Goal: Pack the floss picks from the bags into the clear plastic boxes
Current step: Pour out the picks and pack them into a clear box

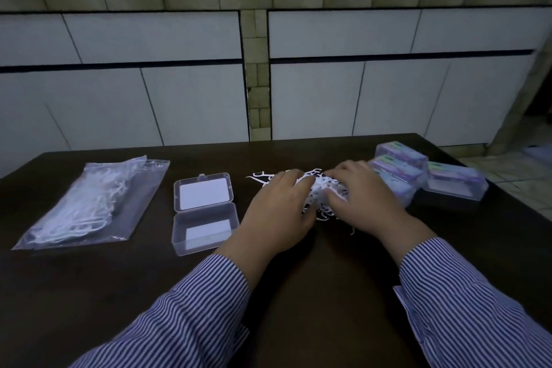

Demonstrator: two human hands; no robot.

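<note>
Far left on the dark table [298, 293] there's a clear zip bag [89, 203] lying flat, still stuffed with white floss picks. Just right of it sits an open clear box [204, 213], lid flipped back away from the person, with a white card showing in each half and no picks in it. Then the left hand [280, 209] and right hand [363, 200], both in blue-striped sleeves, come in from either side of a loose heap of floss picks [316, 191] in the middle of the table. Fingers on both are curled into the pile, gathering it up, and a few strays poke out around the edges. Just past the right hand are three closed boxes [424, 176] with purple labels, bunched together near the table's far right corner.
</note>
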